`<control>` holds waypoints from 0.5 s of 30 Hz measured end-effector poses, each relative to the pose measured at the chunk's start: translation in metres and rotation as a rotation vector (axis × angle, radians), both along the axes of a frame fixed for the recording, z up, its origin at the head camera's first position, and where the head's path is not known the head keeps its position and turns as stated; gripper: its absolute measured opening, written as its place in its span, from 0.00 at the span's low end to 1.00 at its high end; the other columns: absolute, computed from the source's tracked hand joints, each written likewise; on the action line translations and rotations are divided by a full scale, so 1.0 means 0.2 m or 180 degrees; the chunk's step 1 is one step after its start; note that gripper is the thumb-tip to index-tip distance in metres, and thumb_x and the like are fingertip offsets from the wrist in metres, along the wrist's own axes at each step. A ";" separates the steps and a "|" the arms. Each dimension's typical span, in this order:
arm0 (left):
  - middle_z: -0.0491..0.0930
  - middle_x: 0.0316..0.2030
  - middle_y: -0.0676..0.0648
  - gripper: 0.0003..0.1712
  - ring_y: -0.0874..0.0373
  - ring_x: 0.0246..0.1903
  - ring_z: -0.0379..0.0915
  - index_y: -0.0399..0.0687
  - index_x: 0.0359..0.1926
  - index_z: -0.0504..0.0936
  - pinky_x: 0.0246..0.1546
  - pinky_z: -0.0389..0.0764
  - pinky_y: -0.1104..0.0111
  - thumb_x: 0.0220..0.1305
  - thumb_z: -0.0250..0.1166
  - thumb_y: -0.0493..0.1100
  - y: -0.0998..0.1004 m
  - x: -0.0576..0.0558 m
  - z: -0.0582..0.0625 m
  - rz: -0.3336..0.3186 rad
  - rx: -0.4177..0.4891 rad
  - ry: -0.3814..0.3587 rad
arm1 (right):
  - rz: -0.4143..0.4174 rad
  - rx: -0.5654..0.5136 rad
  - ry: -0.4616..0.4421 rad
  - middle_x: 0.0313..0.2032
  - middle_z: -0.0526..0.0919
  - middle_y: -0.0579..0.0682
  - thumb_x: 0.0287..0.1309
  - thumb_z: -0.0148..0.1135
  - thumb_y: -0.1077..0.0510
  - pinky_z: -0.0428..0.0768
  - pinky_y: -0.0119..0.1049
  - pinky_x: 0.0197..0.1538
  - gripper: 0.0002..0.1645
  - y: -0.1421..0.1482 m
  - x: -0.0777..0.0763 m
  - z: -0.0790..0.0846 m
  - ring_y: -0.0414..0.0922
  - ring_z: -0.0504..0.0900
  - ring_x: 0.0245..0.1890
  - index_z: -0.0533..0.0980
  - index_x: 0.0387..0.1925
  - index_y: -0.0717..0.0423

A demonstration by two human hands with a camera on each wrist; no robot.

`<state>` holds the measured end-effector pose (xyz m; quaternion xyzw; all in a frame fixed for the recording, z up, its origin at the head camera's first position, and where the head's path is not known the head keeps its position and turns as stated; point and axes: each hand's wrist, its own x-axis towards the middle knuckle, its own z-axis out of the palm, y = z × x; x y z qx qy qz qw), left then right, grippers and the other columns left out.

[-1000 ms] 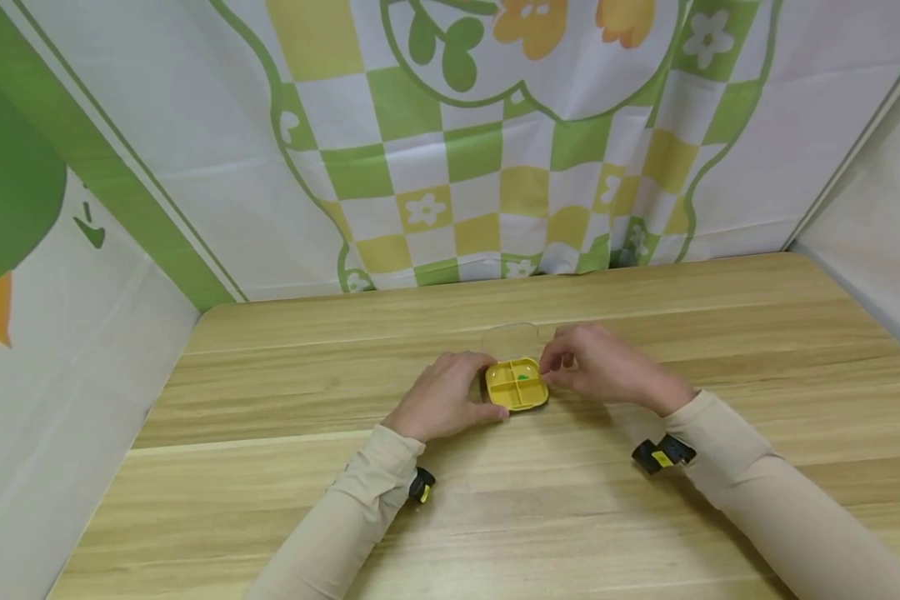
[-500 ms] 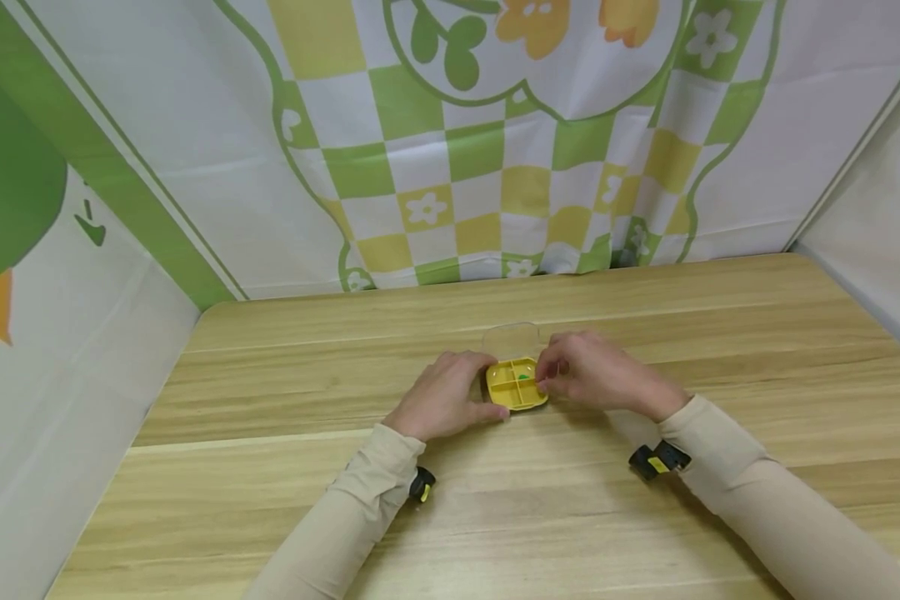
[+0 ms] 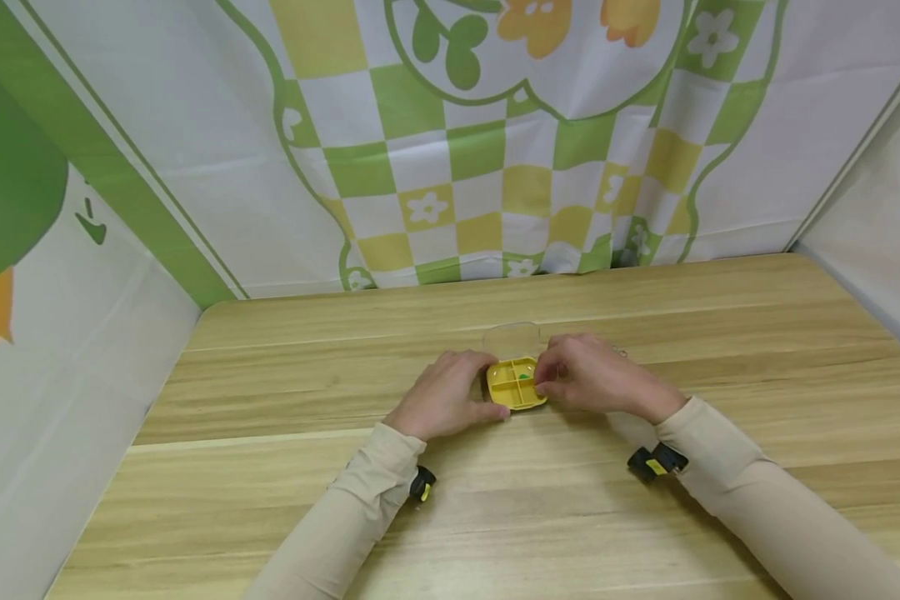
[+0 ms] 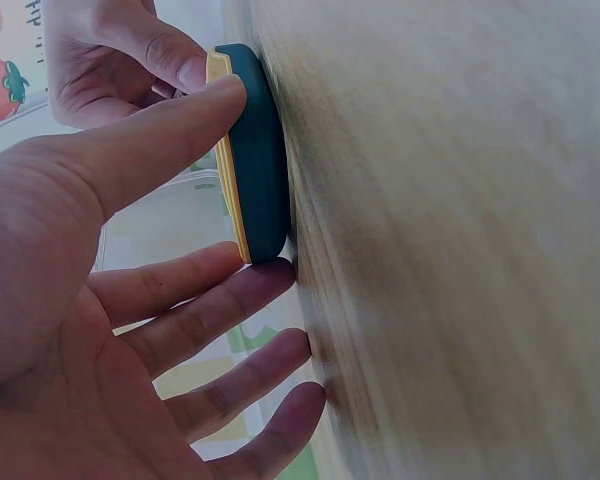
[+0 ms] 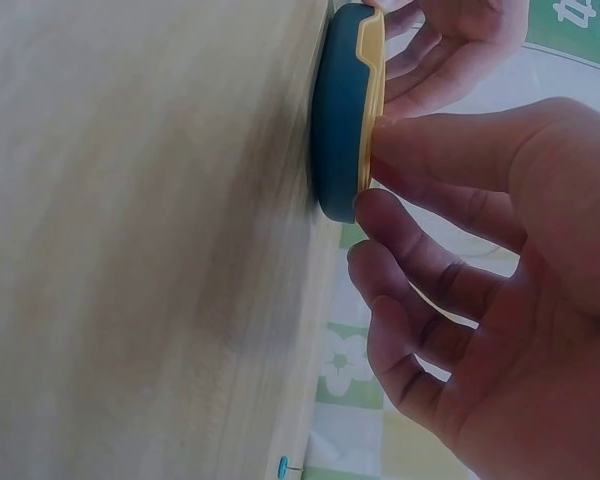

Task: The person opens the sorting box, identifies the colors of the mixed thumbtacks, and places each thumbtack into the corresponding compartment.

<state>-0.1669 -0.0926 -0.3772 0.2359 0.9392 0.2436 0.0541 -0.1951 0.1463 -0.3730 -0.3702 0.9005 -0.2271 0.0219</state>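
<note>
A small pill box [image 3: 504, 394] with a yellow four-compartment tray lies on the table, its clear lid [image 3: 512, 340] folded back. Its outer shell [image 4: 260, 160] shows dark teal in the left wrist view. My left hand [image 3: 448, 396] grips the box between thumb and fingers at its left side. A small green piece [image 3: 523, 377] lies in the far right compartment. My right hand [image 3: 588, 375] reaches over the right rim, thumb and index finger together at the right compartments. I cannot tell whether those fingertips pinch anything.
The wooden table [image 3: 270, 400] runs back to a checkered curtain [image 3: 480, 167]. A tiny item [image 3: 619, 351] lies just behind my right hand. In the right wrist view, a teal disc with a thin post [image 5: 283, 467] lies near the table's far edge.
My right hand has moved slightly left, from beside the box to over its right rim, and the tiny item behind it has come into sight. My left hand stays in place.
</note>
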 end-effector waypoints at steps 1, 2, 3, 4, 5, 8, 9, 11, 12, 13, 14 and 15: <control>0.80 0.59 0.44 0.39 0.46 0.58 0.74 0.41 0.64 0.77 0.61 0.72 0.51 0.56 0.78 0.55 0.00 0.00 0.00 0.0002 0.0002 -0.0003 | 0.0002 -0.0002 0.0002 0.30 0.79 0.38 0.56 0.75 0.60 0.75 0.35 0.32 0.05 0.00 0.00 0.00 0.36 0.75 0.29 0.85 0.30 0.46; 0.80 0.59 0.44 0.39 0.46 0.58 0.74 0.41 0.64 0.77 0.61 0.72 0.51 0.56 0.78 0.55 0.00 0.00 0.00 0.0003 0.0005 -0.0003 | 0.0003 -0.0004 0.0002 0.30 0.79 0.38 0.56 0.75 0.60 0.75 0.35 0.32 0.05 0.00 0.00 0.00 0.36 0.75 0.29 0.85 0.30 0.46; 0.80 0.59 0.43 0.39 0.46 0.58 0.74 0.41 0.64 0.77 0.61 0.72 0.51 0.56 0.78 0.55 0.00 0.00 0.00 0.0001 0.0012 0.0005 | 0.0003 -0.0006 -0.0002 0.30 0.79 0.38 0.56 0.75 0.60 0.75 0.35 0.32 0.05 0.00 0.00 0.00 0.36 0.75 0.29 0.85 0.30 0.46; 0.80 0.59 0.43 0.39 0.46 0.58 0.74 0.40 0.64 0.77 0.62 0.72 0.51 0.56 0.78 0.55 0.00 0.00 0.00 0.0001 0.0016 0.0003 | 0.0002 -0.0010 -0.0009 0.30 0.79 0.38 0.56 0.75 0.60 0.75 0.34 0.32 0.05 0.00 0.00 0.00 0.36 0.75 0.29 0.85 0.30 0.46; 0.80 0.59 0.43 0.39 0.46 0.58 0.74 0.40 0.64 0.77 0.62 0.72 0.51 0.56 0.78 0.55 0.00 0.00 0.00 -0.0001 0.0017 0.0008 | 0.0004 -0.0013 -0.0015 0.30 0.79 0.38 0.56 0.75 0.60 0.75 0.34 0.32 0.05 0.00 0.00 0.00 0.36 0.75 0.29 0.85 0.30 0.46; 0.80 0.59 0.43 0.39 0.46 0.58 0.75 0.40 0.64 0.77 0.62 0.72 0.52 0.56 0.78 0.55 0.00 0.00 0.00 0.0000 0.0025 0.0001 | 0.0010 -0.0025 -0.0042 0.30 0.79 0.39 0.56 0.75 0.60 0.76 0.34 0.32 0.05 0.00 0.00 0.00 0.36 0.76 0.29 0.86 0.30 0.47; 0.80 0.59 0.44 0.39 0.46 0.58 0.74 0.41 0.64 0.77 0.62 0.72 0.52 0.56 0.78 0.55 0.00 0.00 0.00 0.0002 0.0023 -0.0008 | 0.0019 -0.0038 -0.0056 0.30 0.79 0.39 0.56 0.75 0.60 0.77 0.34 0.33 0.04 0.00 0.00 0.00 0.36 0.76 0.30 0.86 0.30 0.48; 0.80 0.59 0.43 0.39 0.46 0.59 0.74 0.41 0.64 0.77 0.62 0.72 0.52 0.57 0.78 0.55 0.00 0.00 0.00 0.0003 0.0021 -0.0019 | 0.0037 -0.0066 -0.0089 0.30 0.79 0.39 0.56 0.75 0.60 0.78 0.35 0.34 0.04 0.01 0.00 0.00 0.36 0.77 0.30 0.86 0.31 0.49; 0.80 0.60 0.44 0.39 0.46 0.59 0.74 0.41 0.64 0.77 0.63 0.72 0.52 0.57 0.78 0.55 0.00 0.00 0.00 0.0006 0.0023 -0.0027 | 0.0043 -0.0077 -0.0109 0.30 0.80 0.39 0.56 0.75 0.60 0.78 0.35 0.35 0.04 0.01 -0.01 0.01 0.36 0.77 0.31 0.86 0.31 0.49; 0.80 0.60 0.43 0.39 0.46 0.59 0.74 0.41 0.64 0.77 0.63 0.71 0.53 0.57 0.78 0.55 0.00 0.00 0.00 0.0005 0.0020 -0.0030 | 0.0048 -0.0081 -0.0126 0.30 0.80 0.39 0.56 0.75 0.61 0.78 0.35 0.35 0.04 0.01 -0.01 0.01 0.36 0.77 0.31 0.86 0.32 0.50; 0.80 0.60 0.43 0.39 0.46 0.59 0.74 0.40 0.64 0.77 0.63 0.71 0.53 0.57 0.78 0.55 0.00 0.00 0.00 0.0007 0.0018 -0.0034 | 0.0048 -0.0085 -0.0146 0.30 0.80 0.40 0.56 0.75 0.61 0.79 0.35 0.36 0.03 0.02 -0.01 0.01 0.37 0.78 0.31 0.86 0.32 0.50; 0.80 0.60 0.43 0.39 0.46 0.59 0.74 0.40 0.64 0.77 0.63 0.71 0.53 0.57 0.78 0.55 0.00 0.00 0.00 0.0011 0.0013 -0.0042 | 0.0042 -0.0087 -0.0171 0.31 0.80 0.40 0.56 0.75 0.61 0.79 0.36 0.36 0.03 0.02 -0.01 0.01 0.37 0.78 0.32 0.86 0.32 0.51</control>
